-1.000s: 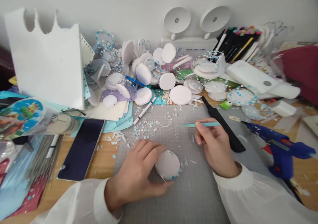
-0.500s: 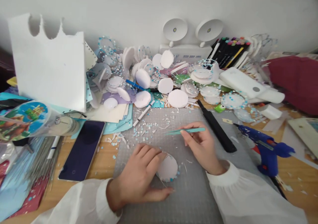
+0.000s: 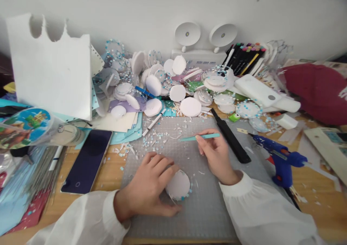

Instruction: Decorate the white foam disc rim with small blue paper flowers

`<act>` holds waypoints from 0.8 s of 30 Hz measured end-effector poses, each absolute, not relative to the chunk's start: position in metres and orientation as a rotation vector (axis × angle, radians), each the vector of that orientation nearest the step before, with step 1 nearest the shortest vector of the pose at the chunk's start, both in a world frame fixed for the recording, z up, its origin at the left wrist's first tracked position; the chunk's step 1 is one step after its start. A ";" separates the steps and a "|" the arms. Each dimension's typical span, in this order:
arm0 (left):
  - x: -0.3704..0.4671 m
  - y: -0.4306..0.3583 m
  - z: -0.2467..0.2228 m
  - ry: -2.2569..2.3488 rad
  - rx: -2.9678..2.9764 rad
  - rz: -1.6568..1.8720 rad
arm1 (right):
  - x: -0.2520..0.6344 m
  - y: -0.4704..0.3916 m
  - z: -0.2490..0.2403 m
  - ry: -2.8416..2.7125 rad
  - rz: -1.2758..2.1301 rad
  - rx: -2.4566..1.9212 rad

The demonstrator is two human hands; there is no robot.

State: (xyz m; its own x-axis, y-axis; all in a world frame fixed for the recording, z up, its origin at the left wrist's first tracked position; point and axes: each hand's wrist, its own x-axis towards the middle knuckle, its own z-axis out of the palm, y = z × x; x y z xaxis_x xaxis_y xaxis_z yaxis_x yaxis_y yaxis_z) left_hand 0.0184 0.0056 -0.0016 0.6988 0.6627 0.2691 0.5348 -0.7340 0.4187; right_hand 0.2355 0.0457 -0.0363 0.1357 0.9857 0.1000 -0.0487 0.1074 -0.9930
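A white paper disc (image 3: 177,185) lies on the grey cutting mat (image 3: 206,216), with tiny blue pieces along its rim and a thin wire at its lower left. My left hand (image 3: 150,190) curves around its left side, fingers spread. The index finger reaches the disc's upper edge; the thumb is below it, seemingly apart. My right hand (image 3: 214,156) pinches pale green tweezers (image 3: 207,137), whose points face left above the mat. Small white and blue paper bits (image 3: 155,140) are scattered to the left of the tweezer tips.
A phone (image 3: 86,161) lies at left beside wires (image 3: 46,176). To the right are a black stick-shaped tool (image 3: 233,140) and a blue glue gun (image 3: 280,156). Behind the mat is a heap of white discs (image 3: 191,106), with a twin-headed lamp (image 3: 199,58) by the wall.
The view has shifted slightly. My left thumb has drawn back a little to the left, closer under the disc. The right hand still holds the tweezers in much the same place.
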 end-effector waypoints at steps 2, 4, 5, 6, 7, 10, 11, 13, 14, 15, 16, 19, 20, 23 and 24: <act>0.019 0.006 -0.003 0.947 2.609 0.544 | 0.236 0.046 -0.038 -1.111 1.064 -1.142; 0.019 0.006 -0.004 0.952 2.610 0.505 | 0.237 0.047 -0.039 -1.106 1.061 -1.141; 0.020 0.006 -0.004 0.952 2.612 0.491 | 0.237 0.047 -0.040 -1.102 1.062 -1.141; 0.020 0.006 -0.005 0.951 2.617 0.484 | 0.238 0.047 -0.040 -1.097 1.063 -1.142; 0.020 0.006 -0.005 0.947 2.625 0.480 | 0.238 0.047 -0.040 -1.093 1.065 -1.142; 0.021 0.005 -0.006 0.943 2.666 0.503 | 0.240 0.047 -0.040 -1.076 1.067 -1.142; 0.022 0.004 -0.007 0.944 2.678 0.518 | 0.240 0.047 -0.040 -1.071 1.066 -1.143; 0.023 0.003 -0.009 0.946 2.691 0.554 | 0.240 0.047 -0.040 -1.064 1.067 -1.146; 0.023 0.002 -0.010 0.942 2.695 0.572 | 0.240 0.047 -0.040 -1.062 1.068 -1.148; 0.023 0.002 -0.011 0.934 2.700 0.588 | 0.240 0.046 -0.039 -1.061 1.071 -1.148; 0.024 0.002 -0.012 0.921 2.708 0.604 | 0.240 0.046 -0.039 -1.060 1.074 -1.148; 0.024 0.001 -0.014 0.870 2.746 0.670 | 0.241 0.045 -0.039 -1.048 1.081 -1.143; 0.023 0.002 -0.014 0.853 2.757 0.695 | 0.241 0.045 -0.039 -1.040 1.084 -1.142; 0.023 0.001 -0.014 0.830 2.776 0.741 | 0.242 0.045 -0.038 -1.014 1.090 -1.140; 0.023 0.001 -0.013 0.829 2.780 0.749 | 0.242 0.045 -0.037 -1.008 1.093 -1.140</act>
